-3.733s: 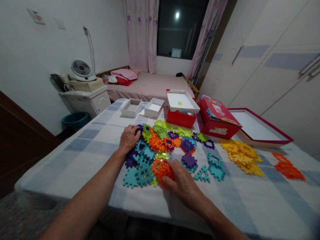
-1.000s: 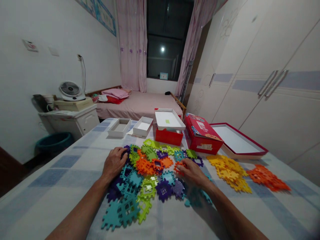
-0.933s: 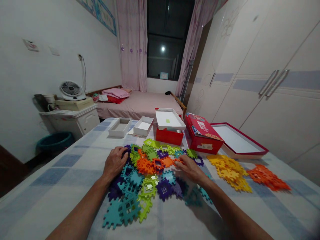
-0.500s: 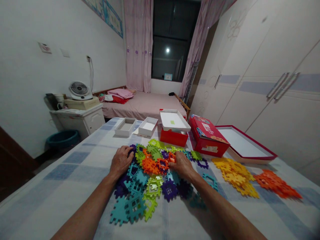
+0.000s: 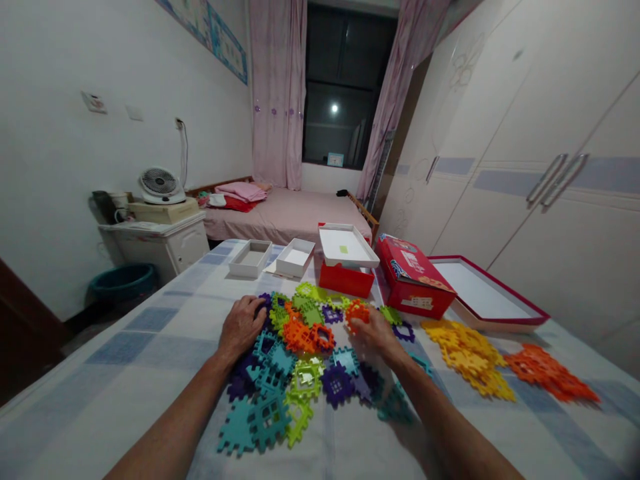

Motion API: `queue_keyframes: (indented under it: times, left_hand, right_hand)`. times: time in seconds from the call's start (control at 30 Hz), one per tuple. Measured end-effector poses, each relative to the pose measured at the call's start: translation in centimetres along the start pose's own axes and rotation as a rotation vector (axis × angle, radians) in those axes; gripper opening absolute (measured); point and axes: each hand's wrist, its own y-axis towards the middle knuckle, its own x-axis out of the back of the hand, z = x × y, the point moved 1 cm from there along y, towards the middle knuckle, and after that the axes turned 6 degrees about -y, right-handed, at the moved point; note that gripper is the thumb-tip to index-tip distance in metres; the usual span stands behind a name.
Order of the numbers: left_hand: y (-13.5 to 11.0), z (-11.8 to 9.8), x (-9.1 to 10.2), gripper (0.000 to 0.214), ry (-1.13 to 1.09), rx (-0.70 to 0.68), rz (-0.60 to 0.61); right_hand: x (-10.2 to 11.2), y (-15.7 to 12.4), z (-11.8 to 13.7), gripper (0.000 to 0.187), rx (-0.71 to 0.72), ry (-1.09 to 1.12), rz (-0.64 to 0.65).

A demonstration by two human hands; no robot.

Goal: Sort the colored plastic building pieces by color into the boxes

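Note:
A pile of notched plastic building tiles in teal, purple, lime and orange covers the cloth before me. My right hand (image 5: 374,330) pinches an orange tile (image 5: 357,313) above the pile's right side. At the left edge of the pile rests my left hand (image 5: 243,325), its curled fingertips at a purple tile (image 5: 265,308); whether it grips that tile I cannot tell. Between the hands lie more orange tiles (image 5: 300,335). Closer to me are teal tiles (image 5: 270,413), a lime tile (image 5: 306,377) and a purple tile (image 5: 338,385).
To the right lie a yellow tile heap (image 5: 467,357) and an orange tile heap (image 5: 553,373). Behind the pile stand two small white boxes, (image 5: 250,259) among them, a white tray (image 5: 347,245) on a red box (image 5: 346,279), a larger red box (image 5: 415,277) and a wide lid (image 5: 485,290).
My right hand has moved slightly to the right, lifting an orange tile away from the other orange ones. My left hand stays at the pile's left edge. The view has shifted slightly.

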Motion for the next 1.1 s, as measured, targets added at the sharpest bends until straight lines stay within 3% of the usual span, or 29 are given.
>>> queue_keyframes:
  times: [0.07, 0.17, 0.27, 0.5, 0.67, 0.77, 0.93, 1.0, 1.1]
  left_hand:
    - [0.0, 0.0, -0.1, 0.039, 0.004, -0.004, -0.002]
    - [0.0, 0.2, -0.2, 0.039, 0.008, -0.014, -0.016]
    - [0.0, 0.4, -0.2, 0.038, 0.003, -0.019, -0.021]
    - [0.0, 0.4, -0.2, 0.037, 0.001, -0.020, -0.029]
    - [0.0, 0.6, -0.4, 0.038, -0.002, -0.028, -0.023]
    - [0.0, 0.6, -0.3, 0.039, 0.002, -0.031, -0.015]
    - [0.2, 1.3, -0.4, 0.041, 0.015, -0.056, -0.013]
    - [0.3, 1.9, -0.7, 0.044, 0.017, -0.066, -0.014]
    - [0.6, 2.9, -1.1, 0.048, 0.009, -0.107, 0.001]
  right_hand:
    - [0.7, -0.5, 0.5, 0.027, 0.072, 0.146, 0.085]
    - [0.4, -1.4, 1.8, 0.031, 0.237, 0.378, 0.331]
    - [-0.9, -1.8, 2.7, 0.022, 0.322, 0.292, 0.411]
    - [-1.8, -2.6, 2.2, 0.019, 0.299, -0.062, 0.149]
    - [-1.7, -3.3, 1.9, 0.013, 0.297, -0.105, 0.002]
    - [-1.1, -3.2, 1.6, 0.014, 0.253, -0.024, -0.059]
    - [2.1, -4.0, -0.1, 0.029, 0.088, 0.301, -0.052]
    - [4.1, -4.7, -2.2, 0.034, 0.025, 0.341, -0.140]
    - [8.1, -5.8, -7.6, 0.043, -0.130, 0.321, -0.337]
